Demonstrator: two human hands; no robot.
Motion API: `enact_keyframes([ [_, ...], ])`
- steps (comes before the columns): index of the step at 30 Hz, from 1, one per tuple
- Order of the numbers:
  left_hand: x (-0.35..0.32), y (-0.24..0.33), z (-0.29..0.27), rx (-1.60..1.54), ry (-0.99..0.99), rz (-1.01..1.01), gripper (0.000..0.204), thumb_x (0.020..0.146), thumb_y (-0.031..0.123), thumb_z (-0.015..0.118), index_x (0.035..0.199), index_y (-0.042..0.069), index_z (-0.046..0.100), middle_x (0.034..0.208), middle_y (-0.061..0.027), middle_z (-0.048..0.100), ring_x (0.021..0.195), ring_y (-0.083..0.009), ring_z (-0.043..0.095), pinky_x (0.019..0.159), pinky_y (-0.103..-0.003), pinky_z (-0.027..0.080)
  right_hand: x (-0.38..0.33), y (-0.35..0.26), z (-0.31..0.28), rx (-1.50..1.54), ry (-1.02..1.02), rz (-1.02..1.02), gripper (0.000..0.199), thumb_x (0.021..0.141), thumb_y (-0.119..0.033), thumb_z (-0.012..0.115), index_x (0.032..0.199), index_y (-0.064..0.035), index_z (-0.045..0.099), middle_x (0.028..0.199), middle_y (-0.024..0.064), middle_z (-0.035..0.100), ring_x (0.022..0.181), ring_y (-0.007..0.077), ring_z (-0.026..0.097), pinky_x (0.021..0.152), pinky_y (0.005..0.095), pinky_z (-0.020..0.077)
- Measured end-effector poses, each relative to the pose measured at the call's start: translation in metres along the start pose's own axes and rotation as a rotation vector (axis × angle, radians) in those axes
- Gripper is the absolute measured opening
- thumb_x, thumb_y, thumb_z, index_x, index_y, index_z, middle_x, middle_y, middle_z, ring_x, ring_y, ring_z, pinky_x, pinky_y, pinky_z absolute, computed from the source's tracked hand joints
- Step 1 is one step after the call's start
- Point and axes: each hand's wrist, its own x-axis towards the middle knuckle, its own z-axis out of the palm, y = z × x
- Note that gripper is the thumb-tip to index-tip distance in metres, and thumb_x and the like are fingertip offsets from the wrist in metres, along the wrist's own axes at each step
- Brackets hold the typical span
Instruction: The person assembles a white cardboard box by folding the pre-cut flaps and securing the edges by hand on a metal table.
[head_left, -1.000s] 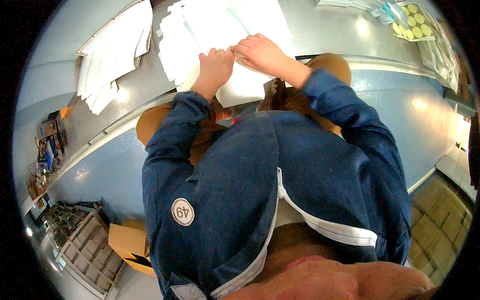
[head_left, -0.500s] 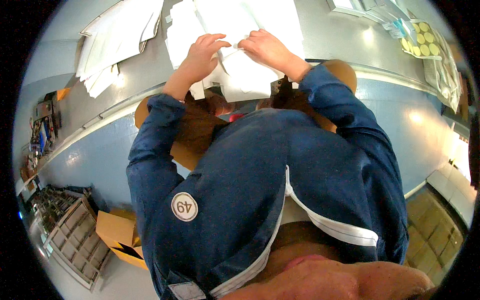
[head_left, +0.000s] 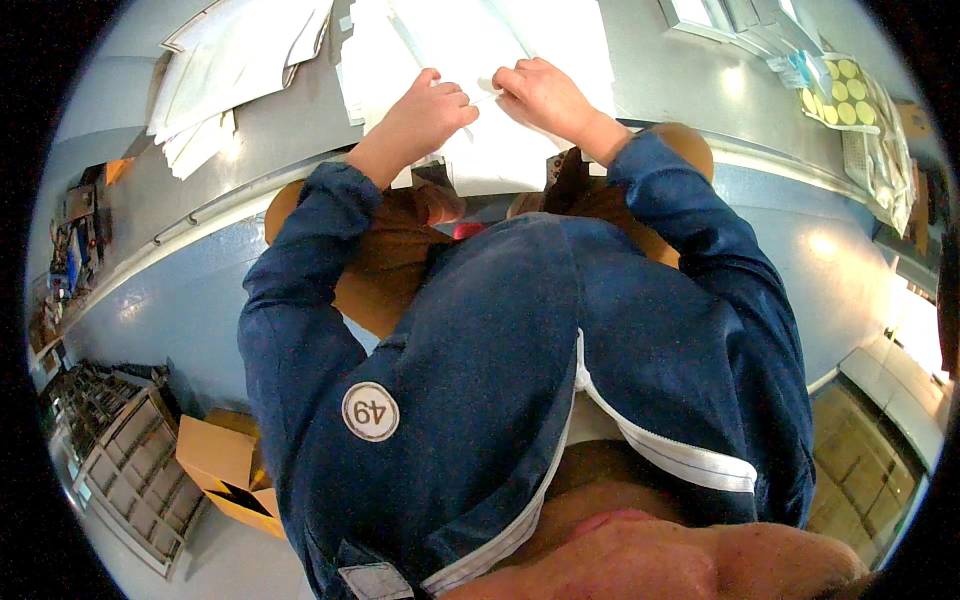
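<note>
My left hand (head_left: 425,112) and my right hand (head_left: 540,92) sit close together on a stack of white paper sheets (head_left: 470,40) on the grey worktable (head_left: 690,90). Both hands pinch the edge of one white sheet between thumb and fingers, knuckles almost touching. My dark blue jacket sleeves run down from the hands to my chest, which fills the middle of the view. The paper under my palms is hidden.
Another pile of white sheets (head_left: 235,70) lies at the table's far left. A sheet of yellow round stickers (head_left: 845,95) and clear bags lie at the right. A cardboard box (head_left: 225,465) and a wire rack (head_left: 115,450) stand on the floor at the lower left.
My hands have drawn together over the white stack and closed on a sheet's edge. The view has shifted, so the table and papers sit lower and more central.
</note>
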Motion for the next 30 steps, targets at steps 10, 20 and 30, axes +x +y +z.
enact_keyframes([
  [10, -0.001, 0.000, 0.012, -0.168, 0.061, 0.003, 0.010, 0.086, 0.000, 0.053, 0.092, 0.003, 0.061, 0.095, -0.0143, 0.067, 0.104, -0.0327, 0.065, 0.117, -0.048, 0.040, -0.003, -0.026, -0.027, -0.099, 0.038, -0.050, 0.037, 0.084, -0.018, 0.071, 0.120, -0.0123, 0.064, 0.110, 0.0073, 0.067, 0.106, 0.0259, 0.062, 0.093, 0.0421, 0.0466],
  [20, 0.000, -0.001, 0.007, -0.254, 0.048, 0.023, 0.008, 0.085, -0.001, 0.053, 0.090, 0.003, 0.058, 0.095, -0.0144, 0.063, 0.103, -0.0332, 0.063, 0.118, -0.047, 0.038, -0.067, -0.039, -0.029, -0.250, -0.162, -0.145, 0.036, 0.089, -0.016, 0.060, 0.124, -0.0147, 0.065, 0.133, 0.0047, 0.062, 0.125, 0.0237, 0.057, 0.097, 0.0417, 0.0484],
  [30, 0.003, -0.007, 0.005, -0.220, -0.026, 0.051, 0.006, 0.086, 0.000, 0.053, 0.089, 0.004, 0.057, 0.090, -0.0130, 0.062, 0.099, -0.0318, 0.064, 0.118, -0.046, 0.039, -0.037, 0.000, -0.051, 0.133, -0.450, -0.163, 0.056, 0.069, -0.002, 0.081, 0.123, -0.0106, 0.066, 0.133, 0.0083, 0.064, 0.127, 0.0303, 0.058, 0.100, 0.0402, 0.0541],
])
